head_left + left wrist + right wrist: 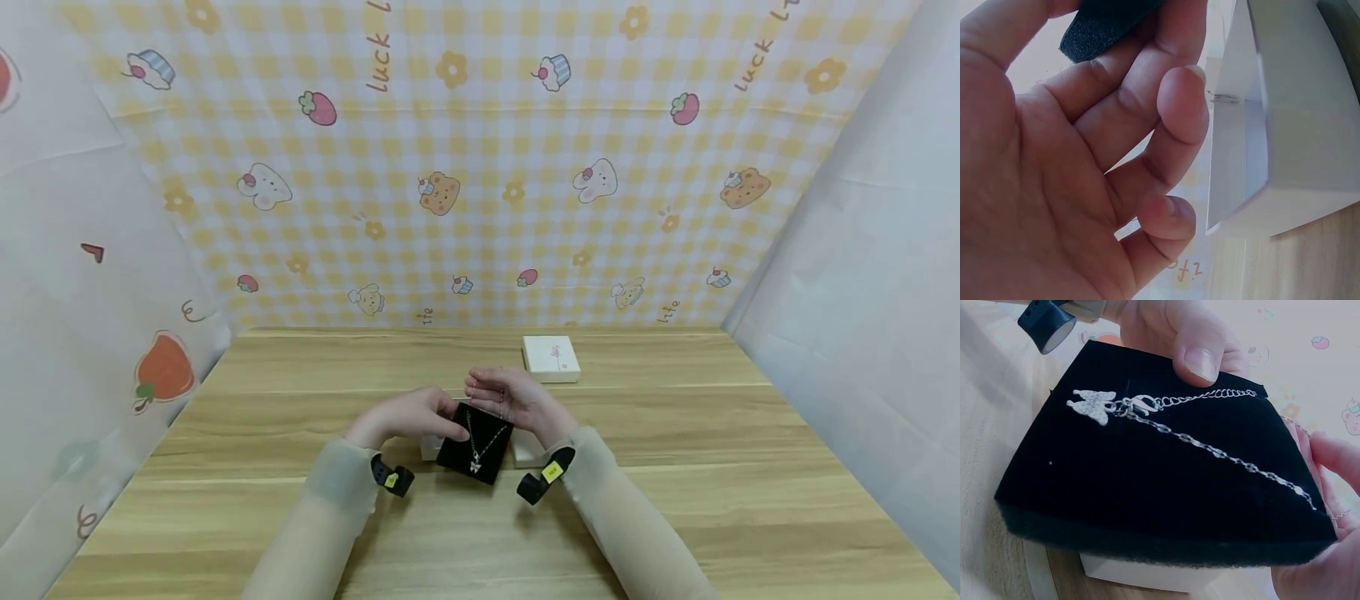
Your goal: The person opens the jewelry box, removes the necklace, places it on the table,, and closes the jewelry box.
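Observation:
A black foam pad [453, 457] is tilted up between the two hands. My left hand [416, 417] grips its left edge, thumb on the front face and fingers behind. Across the pad lies a silver necklace [1219, 453] with a lobster clasp and a sparkling butterfly pendant [1092, 406]. Its chain passes over the pad's far edge and trails against my right hand [521, 400], whose fingers stretch loosely behind the pad. In the left wrist view, a white box [1310, 131] stands open beside the left fingers, with a small piece of metal chain showing at its inner wall.
Toward the back of the wooden table [337, 358] sits a white box lid [551, 354] with a pink flower print. Low white pieces [528, 450] show partly behind the pad and the right wrist. A patterned cloth [480, 242] hangs behind the table.

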